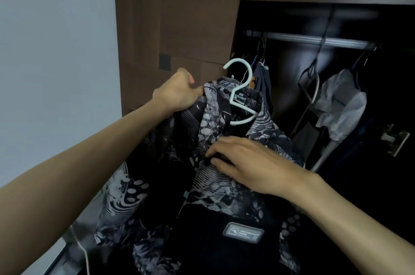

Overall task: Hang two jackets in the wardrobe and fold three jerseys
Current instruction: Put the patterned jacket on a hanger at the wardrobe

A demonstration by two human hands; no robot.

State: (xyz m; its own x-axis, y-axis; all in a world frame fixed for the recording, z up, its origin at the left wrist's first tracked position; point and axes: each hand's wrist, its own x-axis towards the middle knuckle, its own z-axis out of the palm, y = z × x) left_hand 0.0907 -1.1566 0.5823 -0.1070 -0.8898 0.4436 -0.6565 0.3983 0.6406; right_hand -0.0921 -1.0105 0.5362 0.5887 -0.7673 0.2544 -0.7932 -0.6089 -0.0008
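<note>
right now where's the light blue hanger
In the head view, the light blue hanger sits just above centre inside the collar of the patterned jacket, its hook free and not on the wardrobe rail, between the left hand and right hand.

Rail (pixel 314 39) mid stretch bare, free room; hung clothes (pixel 262 77) crowd left end, white garment (pixel 341 104) blocks right end.

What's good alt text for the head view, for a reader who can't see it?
A person holds a patterned black-and-grey jacket on a pale hanger before an open wardrobe: left hand grips its shoulder, right hand rests on its front. The hook is not yet on the rail, where other clothes hang.
</note>
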